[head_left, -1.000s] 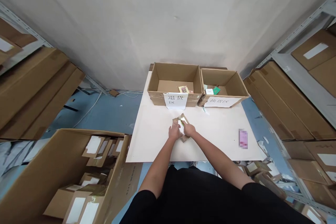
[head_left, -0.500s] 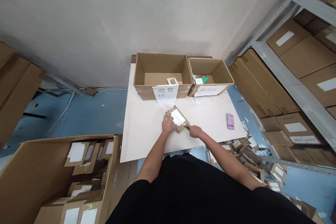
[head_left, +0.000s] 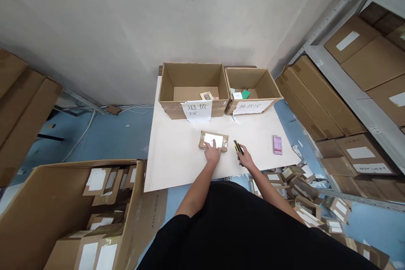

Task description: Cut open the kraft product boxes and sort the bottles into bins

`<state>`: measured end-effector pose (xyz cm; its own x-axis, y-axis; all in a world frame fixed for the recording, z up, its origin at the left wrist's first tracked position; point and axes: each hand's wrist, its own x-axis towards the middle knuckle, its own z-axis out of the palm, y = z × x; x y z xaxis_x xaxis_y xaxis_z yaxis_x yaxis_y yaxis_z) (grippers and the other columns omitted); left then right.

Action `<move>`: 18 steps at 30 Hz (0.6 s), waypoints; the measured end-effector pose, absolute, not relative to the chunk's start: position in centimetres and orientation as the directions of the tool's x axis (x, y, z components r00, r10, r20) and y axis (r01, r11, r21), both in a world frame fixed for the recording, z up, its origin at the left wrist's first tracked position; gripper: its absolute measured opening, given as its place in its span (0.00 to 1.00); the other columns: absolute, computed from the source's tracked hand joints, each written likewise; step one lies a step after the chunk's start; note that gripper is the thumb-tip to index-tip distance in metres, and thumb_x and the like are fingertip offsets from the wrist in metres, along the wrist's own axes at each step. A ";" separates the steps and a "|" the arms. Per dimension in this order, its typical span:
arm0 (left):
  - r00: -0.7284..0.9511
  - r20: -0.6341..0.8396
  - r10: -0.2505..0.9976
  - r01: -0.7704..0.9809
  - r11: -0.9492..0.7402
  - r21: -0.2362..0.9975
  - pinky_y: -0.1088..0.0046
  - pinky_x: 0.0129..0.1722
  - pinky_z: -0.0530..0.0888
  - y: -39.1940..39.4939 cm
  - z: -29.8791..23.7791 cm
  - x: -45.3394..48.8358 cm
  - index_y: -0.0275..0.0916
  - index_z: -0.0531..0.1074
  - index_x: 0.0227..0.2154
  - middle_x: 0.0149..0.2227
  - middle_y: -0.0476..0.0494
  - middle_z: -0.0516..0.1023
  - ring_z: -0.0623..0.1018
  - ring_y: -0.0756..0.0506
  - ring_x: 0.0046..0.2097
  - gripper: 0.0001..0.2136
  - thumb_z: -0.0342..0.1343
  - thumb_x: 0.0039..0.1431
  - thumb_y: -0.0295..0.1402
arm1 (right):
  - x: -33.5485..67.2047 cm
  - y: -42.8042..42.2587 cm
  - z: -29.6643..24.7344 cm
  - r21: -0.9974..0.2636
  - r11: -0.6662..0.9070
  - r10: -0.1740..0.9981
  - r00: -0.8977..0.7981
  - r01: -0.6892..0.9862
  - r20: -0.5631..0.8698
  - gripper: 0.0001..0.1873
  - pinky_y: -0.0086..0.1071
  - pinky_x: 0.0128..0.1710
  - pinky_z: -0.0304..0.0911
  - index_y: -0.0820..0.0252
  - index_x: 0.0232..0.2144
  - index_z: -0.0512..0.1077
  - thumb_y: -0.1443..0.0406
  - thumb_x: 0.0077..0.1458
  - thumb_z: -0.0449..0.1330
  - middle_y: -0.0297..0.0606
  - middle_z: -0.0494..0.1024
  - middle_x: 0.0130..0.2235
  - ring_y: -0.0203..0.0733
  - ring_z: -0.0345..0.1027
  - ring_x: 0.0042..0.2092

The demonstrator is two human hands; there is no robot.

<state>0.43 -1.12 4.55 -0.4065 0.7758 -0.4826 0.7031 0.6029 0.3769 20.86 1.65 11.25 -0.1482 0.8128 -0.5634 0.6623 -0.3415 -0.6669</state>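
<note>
A small taped cardboard box (head_left: 225,139) with a white label lies on the white table, its long side running left to right. My left hand (head_left: 212,152) holds it from the near side, fingers spread over the label and the near edge. To the right of the box, my right hand (head_left: 245,159) grips a black and yellow utility knife (head_left: 238,147), apart from the box. The knife points up and away from me; whether its blade is out is too small to tell.
Two open cartons with paper signs, a larger one (head_left: 172,112) and a smaller one (head_left: 275,98), stand along the table's back. A pink-purple packet (head_left: 277,145) lies at the right. A big carton (head_left: 137,202) of parcels stands lower left; loose boxes (head_left: 302,190) cover the floor lower right.
The small box has turned from slanted to lying crosswise. My right hand and the utility knife have moved right, off the box. My left hand has shifted right, still on it.
</note>
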 end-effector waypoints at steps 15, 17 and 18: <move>-0.169 -0.420 0.892 0.845 0.350 0.403 0.44 0.74 0.46 0.4 3.3 -2.4 0.47 0.54 0.75 0.79 0.40 0.45 0.42 0.32 0.78 0.31 0.48 0.71 0.42 | 20.2 5.6 7.4 -0.639 -0.518 0.715 -0.123 0.569 -0.688 0.10 0.27 0.22 0.65 0.55 0.43 0.64 0.55 0.71 0.54 0.28 0.73 0.26 0.35 0.69 0.19; -0.189 -0.424 0.886 0.845 0.366 0.389 0.45 0.74 0.47 0.2 3.2 -1.5 0.44 0.54 0.75 0.79 0.38 0.45 0.42 0.31 0.78 0.30 0.47 0.72 0.40 | 19.9 6.6 7.3 -0.580 -0.381 0.727 -0.154 0.720 -0.669 0.13 0.27 0.24 0.65 0.57 0.43 0.67 0.55 0.73 0.51 0.31 0.76 0.28 0.35 0.69 0.19; -0.197 -0.425 0.883 0.844 0.374 0.385 0.45 0.74 0.48 0.1 3.1 -1.2 0.44 0.54 0.75 0.79 0.38 0.45 0.42 0.31 0.78 0.30 0.46 0.73 0.40 | 19.7 7.1 7.3 -0.544 -0.312 0.734 -0.166 0.779 -0.659 0.14 0.28 0.26 0.65 0.58 0.44 0.68 0.55 0.74 0.50 0.34 0.78 0.31 0.36 0.71 0.21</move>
<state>-1.22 0.11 3.12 -0.1971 0.8833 -0.4253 0.8439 0.3737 0.3850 19.70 7.11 7.30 -0.1659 0.7340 -0.6585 0.7789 -0.3120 -0.5440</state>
